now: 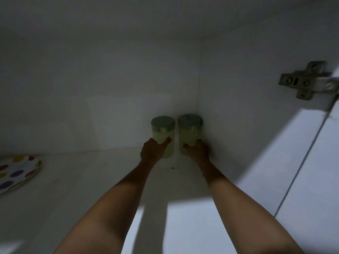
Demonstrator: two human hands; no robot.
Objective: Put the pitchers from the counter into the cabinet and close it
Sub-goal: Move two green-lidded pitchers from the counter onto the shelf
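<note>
Your forearms reach over the white shelf (91,180); your left hand (153,149) grips the left pitcher (162,132), your right hand (199,150) the right pitcher (189,131), in the cabinet's back right corner. Free room lies left, up to a dotted plate (16,171).

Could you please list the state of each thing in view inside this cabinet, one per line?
Left pale green plastic pitcher with darker green lid: upright on the shelf, lid on, held by the left hand.
Right pale green plastic pitcher with darker green lid: upright in the back corner, lid on, held by the right hand.
Round polka-dot plate: lying on the shelf, untouched.
Metal cabinet hinge: swung out, door open.
</note>
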